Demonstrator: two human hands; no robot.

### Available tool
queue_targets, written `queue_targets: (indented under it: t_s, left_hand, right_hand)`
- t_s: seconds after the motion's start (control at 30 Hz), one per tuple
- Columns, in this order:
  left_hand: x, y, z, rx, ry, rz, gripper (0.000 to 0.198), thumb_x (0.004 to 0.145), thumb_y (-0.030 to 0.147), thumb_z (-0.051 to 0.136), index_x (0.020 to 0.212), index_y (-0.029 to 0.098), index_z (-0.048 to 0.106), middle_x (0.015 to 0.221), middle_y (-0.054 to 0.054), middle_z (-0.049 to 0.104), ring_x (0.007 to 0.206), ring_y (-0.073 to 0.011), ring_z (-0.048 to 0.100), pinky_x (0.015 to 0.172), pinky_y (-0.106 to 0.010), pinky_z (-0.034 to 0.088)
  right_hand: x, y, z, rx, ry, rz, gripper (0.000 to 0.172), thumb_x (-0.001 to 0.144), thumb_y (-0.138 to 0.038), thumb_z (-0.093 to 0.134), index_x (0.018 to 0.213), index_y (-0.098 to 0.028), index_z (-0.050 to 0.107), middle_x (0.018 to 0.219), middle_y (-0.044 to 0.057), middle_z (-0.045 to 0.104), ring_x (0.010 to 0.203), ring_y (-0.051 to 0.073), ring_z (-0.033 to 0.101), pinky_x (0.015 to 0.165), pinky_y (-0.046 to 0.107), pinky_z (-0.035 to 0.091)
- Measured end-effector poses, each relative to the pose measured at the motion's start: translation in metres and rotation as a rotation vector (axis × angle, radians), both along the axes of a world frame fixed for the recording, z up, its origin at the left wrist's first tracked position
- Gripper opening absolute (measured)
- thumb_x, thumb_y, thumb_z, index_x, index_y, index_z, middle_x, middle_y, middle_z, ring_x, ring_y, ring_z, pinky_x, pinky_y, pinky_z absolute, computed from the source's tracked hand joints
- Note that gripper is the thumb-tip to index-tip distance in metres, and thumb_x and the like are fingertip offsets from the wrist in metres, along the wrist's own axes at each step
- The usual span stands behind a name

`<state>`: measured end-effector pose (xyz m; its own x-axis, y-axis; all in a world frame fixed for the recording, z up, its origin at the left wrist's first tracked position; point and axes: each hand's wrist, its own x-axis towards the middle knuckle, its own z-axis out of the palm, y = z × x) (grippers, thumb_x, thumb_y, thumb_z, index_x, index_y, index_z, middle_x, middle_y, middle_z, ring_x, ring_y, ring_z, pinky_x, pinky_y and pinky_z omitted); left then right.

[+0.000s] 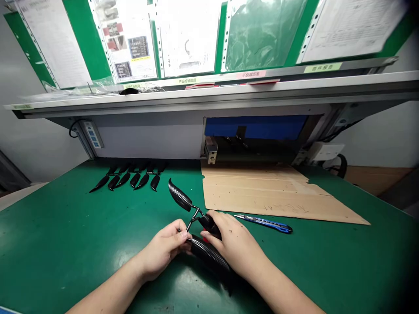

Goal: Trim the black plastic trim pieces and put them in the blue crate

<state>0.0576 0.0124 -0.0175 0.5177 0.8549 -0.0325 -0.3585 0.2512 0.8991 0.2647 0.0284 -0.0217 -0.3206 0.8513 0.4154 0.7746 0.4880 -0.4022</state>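
Note:
A glossy black moulded plastic part (209, 255) is held low over the green table. It has two curved, ribbed, leaf-like pieces joined by a thin black runner, with the upper piece (180, 195) pointing away to the left. My left hand (168, 242) pinches the runner by the lower piece, thumb and fingers pressed together. Closed round a black-and-red hand tool (211, 225) is my right hand (232, 237). The tool's front end meets the runner between the two pieces. Most of it is hidden by the palm, so its exact kind does not show.
Several similar black parts (131, 178) lie in a row at the back left of the green table (81, 235). A blue utility knife (265, 223) rests right of my hands, in front of a flat cardboard sheet (262, 196). A shelf (209, 102) with document sleeves spans above.

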Motion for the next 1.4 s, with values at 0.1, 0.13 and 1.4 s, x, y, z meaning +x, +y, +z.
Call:
queue_targets:
  t_s: [0.1, 0.13, 1.4]
  left_hand:
    - [0.003, -0.003, -0.003, -0.170, -0.137, -0.068, 0.020, 0.088, 0.032, 0.060, 0.088, 0.017, 0.047, 0.095, -0.007, 0.057, 0.085, -0.0172, 0.060, 0.084, -0.033, 0.043]
    - [0.003, -0.003, -0.003, -0.179, -0.112, -0.068, 0.020, 0.089, 0.035, 0.057, 0.091, 0.017, 0.047, 0.096, -0.008, 0.057, 0.085, -0.0175, 0.060, 0.084, -0.034, 0.044]
    - [-0.055, 0.027, 0.037, 0.377, 0.743, 0.237, 0.040, 0.088, 0.055, 0.051, 0.075, 0.017, 0.052, 0.062, 0.005, 0.033, 0.056, -0.0105, 0.025, 0.051, -0.022, 0.024]
  right_hand:
    - [0.005, 0.004, 0.002, -0.004, 0.015, 0.005, 0.029, 0.088, -0.026, 0.066, 0.113, -0.019, 0.053, 0.100, 0.006, 0.064, 0.091, 0.024, 0.059, 0.078, 0.036, 0.047]
    - [0.006, 0.004, 0.003, -0.006, 0.025, 0.000, 0.025, 0.089, -0.026, 0.064, 0.111, -0.019, 0.054, 0.098, 0.005, 0.064, 0.088, 0.023, 0.059, 0.076, 0.034, 0.046]
    - [0.000, -0.012, 0.008, 0.442, 0.060, 0.042, 0.043, 0.075, -0.035, 0.083, 0.104, -0.020, 0.056, 0.109, 0.010, 0.055, 0.102, 0.030, 0.050, 0.089, 0.044, 0.037]
